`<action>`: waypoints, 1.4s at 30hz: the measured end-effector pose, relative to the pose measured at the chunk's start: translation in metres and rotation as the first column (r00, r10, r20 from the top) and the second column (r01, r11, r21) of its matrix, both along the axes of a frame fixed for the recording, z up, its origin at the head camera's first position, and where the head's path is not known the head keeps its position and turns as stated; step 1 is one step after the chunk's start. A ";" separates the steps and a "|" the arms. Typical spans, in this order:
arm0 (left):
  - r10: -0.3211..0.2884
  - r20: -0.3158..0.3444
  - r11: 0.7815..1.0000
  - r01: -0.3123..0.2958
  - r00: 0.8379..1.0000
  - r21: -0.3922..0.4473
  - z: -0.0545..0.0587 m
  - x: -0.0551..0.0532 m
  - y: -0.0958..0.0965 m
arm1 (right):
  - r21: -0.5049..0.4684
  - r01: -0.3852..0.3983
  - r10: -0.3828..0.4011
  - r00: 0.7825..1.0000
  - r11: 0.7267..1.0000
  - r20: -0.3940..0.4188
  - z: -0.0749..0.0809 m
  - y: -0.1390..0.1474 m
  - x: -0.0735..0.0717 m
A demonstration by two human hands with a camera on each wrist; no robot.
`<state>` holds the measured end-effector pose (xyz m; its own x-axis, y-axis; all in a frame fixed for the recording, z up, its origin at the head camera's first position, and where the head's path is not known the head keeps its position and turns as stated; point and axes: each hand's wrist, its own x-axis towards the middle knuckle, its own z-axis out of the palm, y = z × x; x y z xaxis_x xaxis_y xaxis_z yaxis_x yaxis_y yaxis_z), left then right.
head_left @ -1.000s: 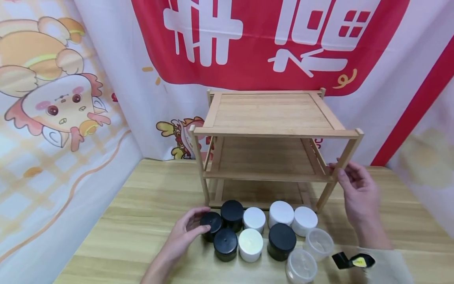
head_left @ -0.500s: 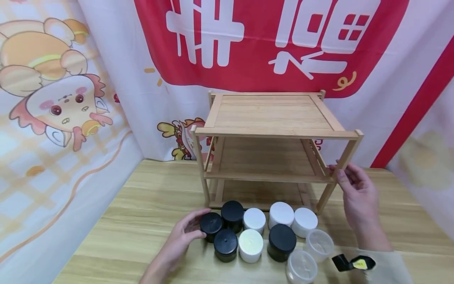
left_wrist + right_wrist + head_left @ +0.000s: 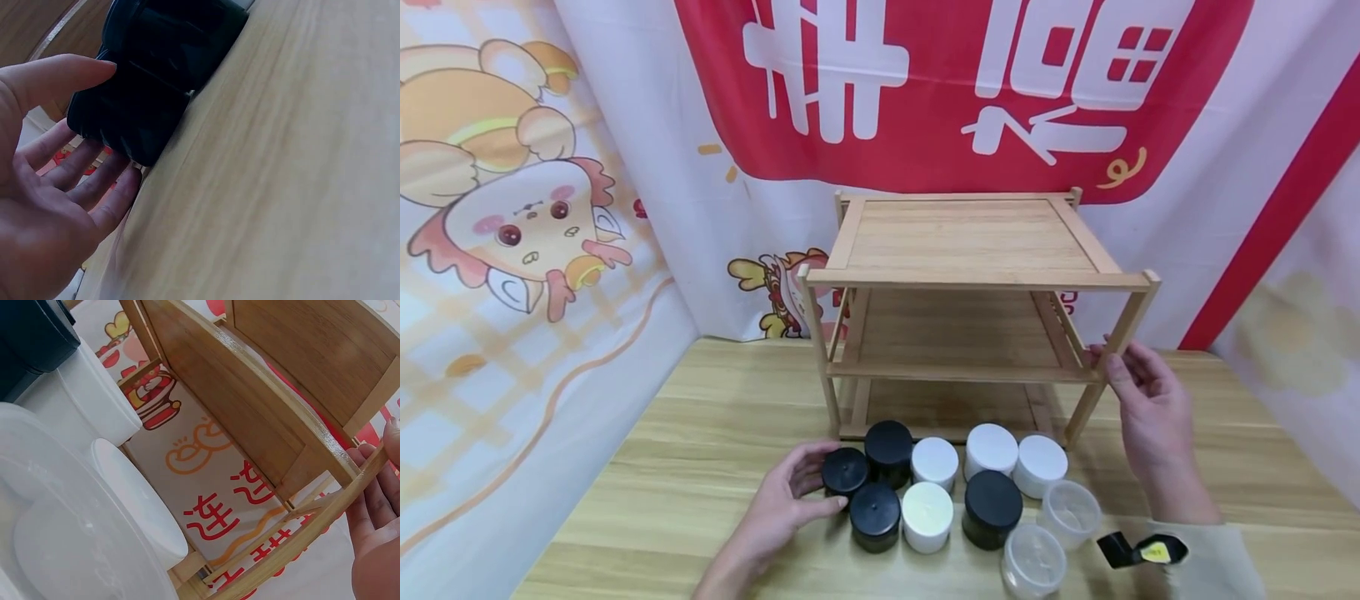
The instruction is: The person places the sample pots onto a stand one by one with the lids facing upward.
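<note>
My left hand (image 3: 775,510) curls round the leftmost black screw-lid jar (image 3: 846,472), thumb at the front and fingers at its far side. In the left wrist view, the thumb lies over this black jar (image 3: 125,106), and another dark jar stands against it. With my right hand (image 3: 1156,412) I grip the right front post of a three-tier wooden rack (image 3: 977,237). The right wrist view has the fingers (image 3: 375,506) partly behind that post. In front of the rack stand more black jars (image 3: 876,510), several white jars (image 3: 928,510) and two clear jars (image 3: 1034,557).
The wooden table (image 3: 655,492) bears the rack and the cluster of jars. Behind it hangs a printed red and white curtain (image 3: 925,150), with a cartoon-patterned one (image 3: 512,208) to the left. A black strap with a yellow label (image 3: 1142,550) sits by my right sleeve.
My left thumb has slid slightly forward along the front of the leftmost black jar. The right hand stays on the rack's post, and the jars stand as before. The head view shifts slightly.
</note>
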<state>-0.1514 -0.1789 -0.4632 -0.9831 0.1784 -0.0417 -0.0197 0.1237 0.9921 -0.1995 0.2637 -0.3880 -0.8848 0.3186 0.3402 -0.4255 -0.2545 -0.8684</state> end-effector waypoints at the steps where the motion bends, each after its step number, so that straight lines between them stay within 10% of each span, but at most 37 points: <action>1: 0.005 0.004 1.000 -0.005 1.000 -0.001 0.000 0.000 0.000 | 0.002 0.002 -0.002 1.000 1.000 0.005 0.000 0.000 0.000; 31: 0.101 -0.015 0.991 -0.102 0.995 -0.085 0.008 0.001 0.003 | 0.016 0.013 -0.014 0.998 1.000 0.067 0.001 0.002 0.002; 36: 0.116 -0.062 0.977 -0.125 0.991 -0.172 0.025 0.002 0.002 | 0.007 0.033 -0.033 0.999 0.999 0.039 0.001 0.000 0.000; 42: 0.032 -0.151 0.964 -0.071 0.988 -0.257 0.071 0.002 0.004 | -0.022 0.055 -0.054 0.998 0.998 0.029 0.001 -0.003 -0.002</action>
